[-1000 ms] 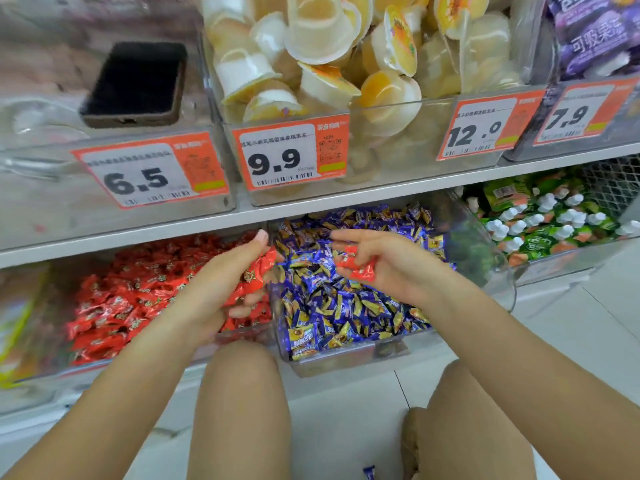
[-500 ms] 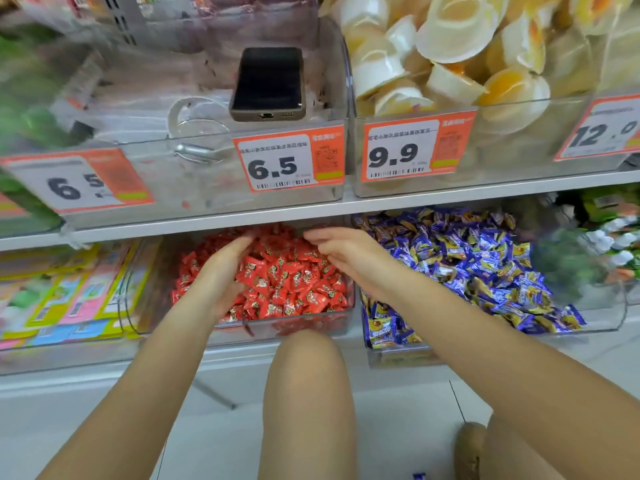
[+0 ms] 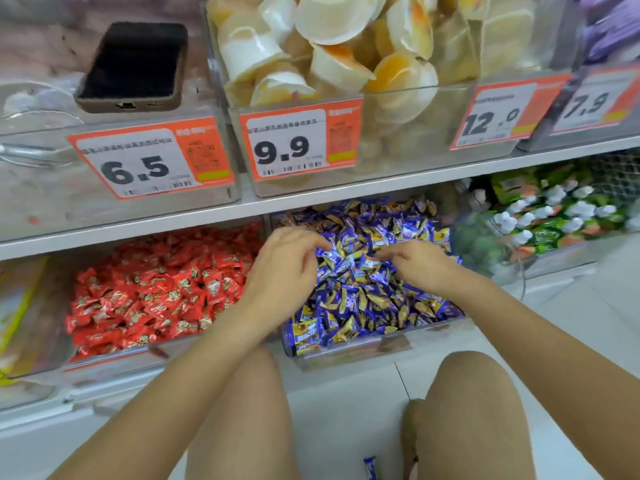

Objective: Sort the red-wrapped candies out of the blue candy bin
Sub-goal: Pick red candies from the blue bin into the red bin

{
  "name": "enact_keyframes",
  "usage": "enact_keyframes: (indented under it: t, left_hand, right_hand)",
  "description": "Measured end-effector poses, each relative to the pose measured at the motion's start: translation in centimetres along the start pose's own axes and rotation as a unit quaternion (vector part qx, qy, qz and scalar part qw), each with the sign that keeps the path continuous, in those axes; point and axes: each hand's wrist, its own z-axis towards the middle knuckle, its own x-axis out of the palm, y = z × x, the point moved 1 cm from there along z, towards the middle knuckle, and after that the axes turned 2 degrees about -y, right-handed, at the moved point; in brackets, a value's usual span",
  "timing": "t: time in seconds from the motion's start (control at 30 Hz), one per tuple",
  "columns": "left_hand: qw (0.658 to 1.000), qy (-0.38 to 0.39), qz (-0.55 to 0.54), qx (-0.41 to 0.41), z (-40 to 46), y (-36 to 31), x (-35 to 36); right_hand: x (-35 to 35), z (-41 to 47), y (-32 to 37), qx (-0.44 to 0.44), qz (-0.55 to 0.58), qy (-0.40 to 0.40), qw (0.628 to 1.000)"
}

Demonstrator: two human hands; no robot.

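A clear bin of blue-wrapped candies (image 3: pixel 367 299) sits on the lower shelf, right of a clear bin of red-wrapped candies (image 3: pixel 152 289). Both my hands are over the blue bin. My left hand (image 3: pixel 284 268) hovers at its left side, fingers loosely curled and pointing right, holding nothing I can see. My right hand (image 3: pixel 415 261) lies palm down on the blue pile, fingers reaching left into the candies. No red wrapper shows among the visible blue candies; a small pink-orange spot sits by my right fingertips.
The upper shelf carries a bin with a phone (image 3: pixel 133 65) lying on it, a bin of jelly cups (image 3: pixel 346 53), and price tags 6.5 (image 3: pixel 149 161) and 9.9 (image 3: pixel 298 143). A bin of green-and-white packets (image 3: pixel 554 216) stands at right. One blue candy (image 3: pixel 370 467) lies on the floor between my knees.
Both hands held red candies, carried them left over the red bin, and have now come back right over the blue bin without them. The view swung left, then right.
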Motion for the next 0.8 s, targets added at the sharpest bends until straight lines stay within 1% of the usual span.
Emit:
enact_keyframes:
  t: [0.03,0.1,0.17,0.23,0.3,0.37,0.43,0.5,0.57,0.63,0.67,0.7,0.77,0.8]
  left_hand:
    - [1.0,0.022,0.013,0.003,0.9,-0.8,1.0]
    - [0.993,0.102,0.055,-0.002,2.6,-2.1,2.9]
    - [0.977,0.189,0.102,-0.006,4.3,-2.6,5.1]
    - [0.959,0.26,0.109,-0.007,5.8,-2.8,7.0]
    - [0.938,0.318,0.136,0.022,6.9,-3.1,8.9]
    - [0.903,0.363,0.221,0.073,7.5,-3.0,10.1]
    - [0.873,0.382,0.287,0.096,7.6,-2.5,10.0]
    - [0.864,0.385,0.308,0.1,7.1,-1.7,9.2]
    - [0.865,0.382,0.311,0.099,6.5,-1.1,8.2]
    - [0.871,0.372,0.306,0.096,5.8,-1.0,7.4]
    - [0.874,0.367,0.305,0.096,5.5,-1.2,7.1]
    - [0.876,0.361,0.306,0.095,5.3,-1.3,6.9]
    - [0.879,0.355,0.305,0.092,4.8,-1.2,6.6]
    - [0.882,0.353,0.301,0.089,4.6,-1.1,6.5]
  right_hand:
    - [0.1,0.6,-0.2,0.003,-0.033,0.019,0.999]
    - [0.1,1.6,-1.0,0.007,-0.072,0.03,0.997]
    - [-0.2,2.3,-2.1,0.009,-0.111,0.025,0.994]
    - [-0.4,2.6,-3.3,0.02,-0.129,0.023,0.991]
    - [-0.5,2.5,-4.0,0.025,-0.16,0.023,0.986]
    - [-0.6,2.5,-4.4,0.02,-0.214,0.017,0.977]
    - [-0.6,2.4,-4.7,0.03,-0.241,0.004,0.97]
    - [-0.7,2.1,-5.0,0.04,-0.257,-0.027,0.965]
    - [-0.8,1.8,-4.9,0.029,-0.284,-0.093,0.954]
    - [-0.7,1.7,-4.0,-0.025,-0.277,-0.157,0.947]
    - [-0.5,1.9,-3.4,-0.06,-0.249,-0.156,0.954]
    - [-0.1,2.1,-2.7,-0.09,-0.195,-0.129,0.968]
    - [1.2,2.8,-1.6,-0.109,-0.092,-0.007,0.99]
    - [1.9,3.2,-1.3,-0.103,-0.081,0.044,0.99]
